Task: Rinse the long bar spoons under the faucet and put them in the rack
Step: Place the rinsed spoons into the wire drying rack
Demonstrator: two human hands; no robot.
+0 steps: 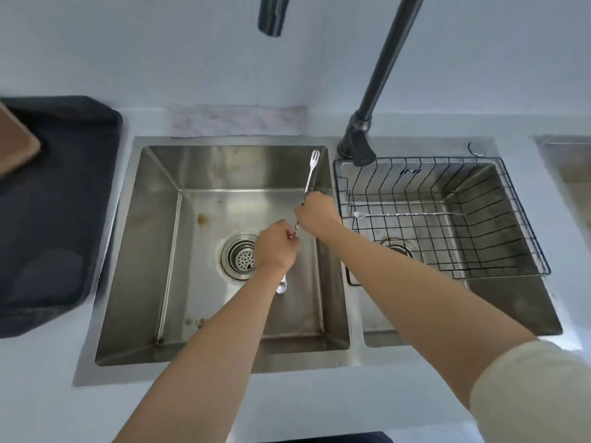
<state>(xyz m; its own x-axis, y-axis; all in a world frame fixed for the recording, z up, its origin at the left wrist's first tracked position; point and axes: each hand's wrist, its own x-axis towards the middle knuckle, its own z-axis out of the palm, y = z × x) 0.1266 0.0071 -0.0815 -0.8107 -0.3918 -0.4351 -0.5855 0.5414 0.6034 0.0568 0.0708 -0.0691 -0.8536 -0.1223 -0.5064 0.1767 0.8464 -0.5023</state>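
Bar spoon (309,177) sits in both my hands over the left sink basin (153,238), tilted, fork end up toward the back right corner, bowl end poking out below my left wrist, nr the drain strainer (240,255). Left hand (276,247) has fingers curled, pinching the twisted shaft low down. Right hand (316,212) is closed round the shaft higher up, just beside the basin's right wall. Faucet (380,68) neck rises from its base betw the two basins & its spout (271,16) hangs at the top of view, seemingly over the left basin. No water stream visible to me, so can't tell if the tap's running or whether this one's rinsed; I'd judge it's mid-rinse or abt to be. Other bar spoon (409,214) lies flat across the wire rack (447,158), which sits in the right basin, so that one looks done. Progress, my guess: one of two racked, approx halfway. Left to do = finish the rinse on the one I'm holding, then carry it right & lay it in the rack by its mate. No more spoons in view. Further out: pale cloth (238,121) on the worktop behind the sink, dark tray (57,219) to the left w/ a brown board (16,145) on it.
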